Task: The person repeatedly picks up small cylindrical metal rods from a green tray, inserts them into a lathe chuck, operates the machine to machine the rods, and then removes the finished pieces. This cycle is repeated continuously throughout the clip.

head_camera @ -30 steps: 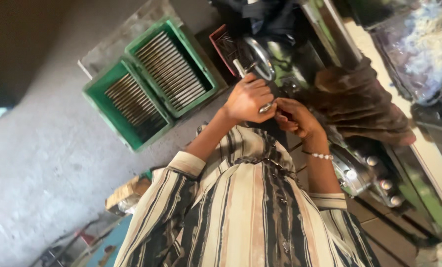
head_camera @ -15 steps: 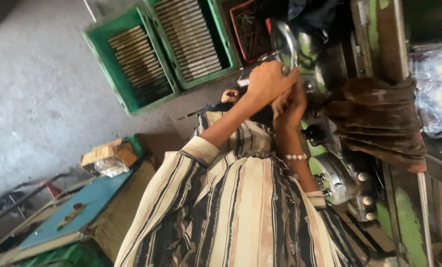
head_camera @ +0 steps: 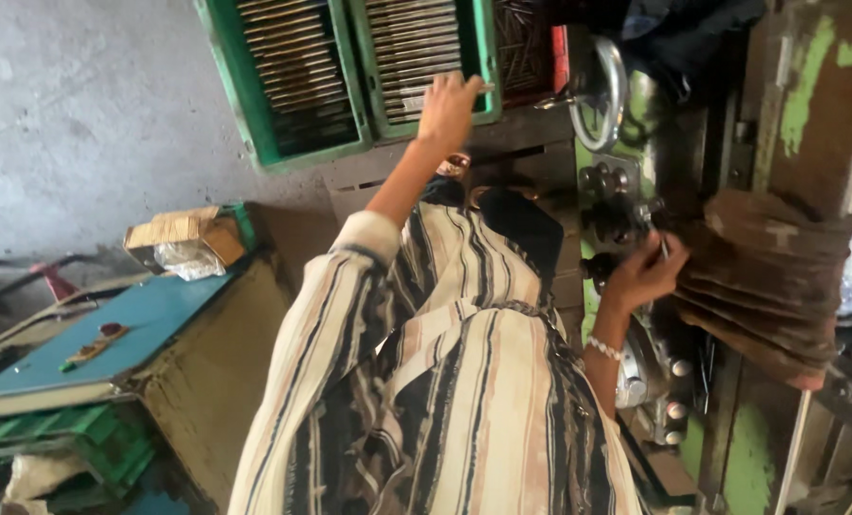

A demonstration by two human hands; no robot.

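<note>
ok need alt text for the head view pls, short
A person in a striped shirt reaches the left hand to a green crate of metal rods, while the right hand holds a thin rod at a green machine.

Left arm stretched forward in a striped sleeve pushed back to the forearm, the left hand reaches out with fingers loosely extended. The right hand, a beaded bracelet at its wrist, is raised with elbow bent, fingers curled together.
</note>
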